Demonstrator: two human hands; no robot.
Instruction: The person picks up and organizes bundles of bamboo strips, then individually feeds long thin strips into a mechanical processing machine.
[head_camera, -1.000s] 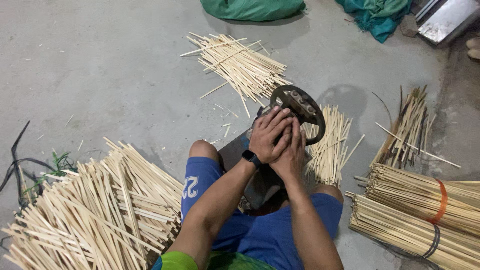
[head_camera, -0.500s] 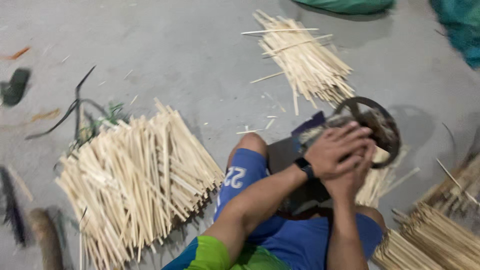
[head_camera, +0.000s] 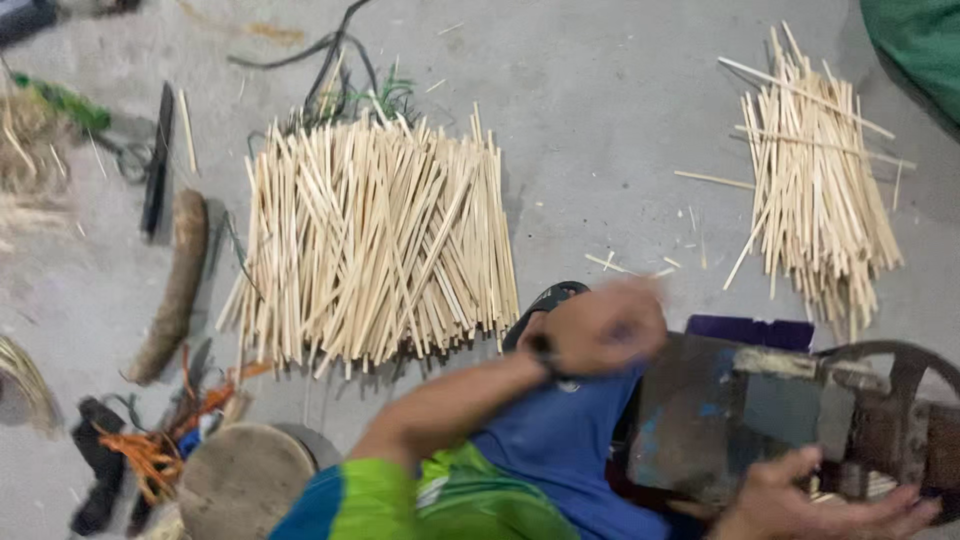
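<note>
My left hand (head_camera: 600, 325) is blurred with motion and hovers above my knee in blue shorts, just right of a big pile of pale split bamboo sticks (head_camera: 375, 240). Its fingers look curled, but the blur hides whether anything is in them. A dark watch sits on that wrist. Spread fingers show on my right hand (head_camera: 815, 500) at the bottom edge, where it rests on a worn metal tool (head_camera: 740, 410) with a rusty ring (head_camera: 900, 385) at its right end. A second, smaller pile of sticks (head_camera: 820, 190) lies at the upper right.
Left of the big pile lie a brown wooden log (head_camera: 175, 290) and a dark flat blade (head_camera: 155, 170). A round wooden block (head_camera: 245, 480) and orange cords (head_camera: 150, 450) sit at the bottom left. Black cables (head_camera: 330, 70) trail at the top, with green cloth (head_camera: 920, 50) in the top right corner.
The view has swung left, bringing the big stick pile to the middle. My hands, clasped together over the ring before, have parted; the left one has moved toward the big pile.
</note>
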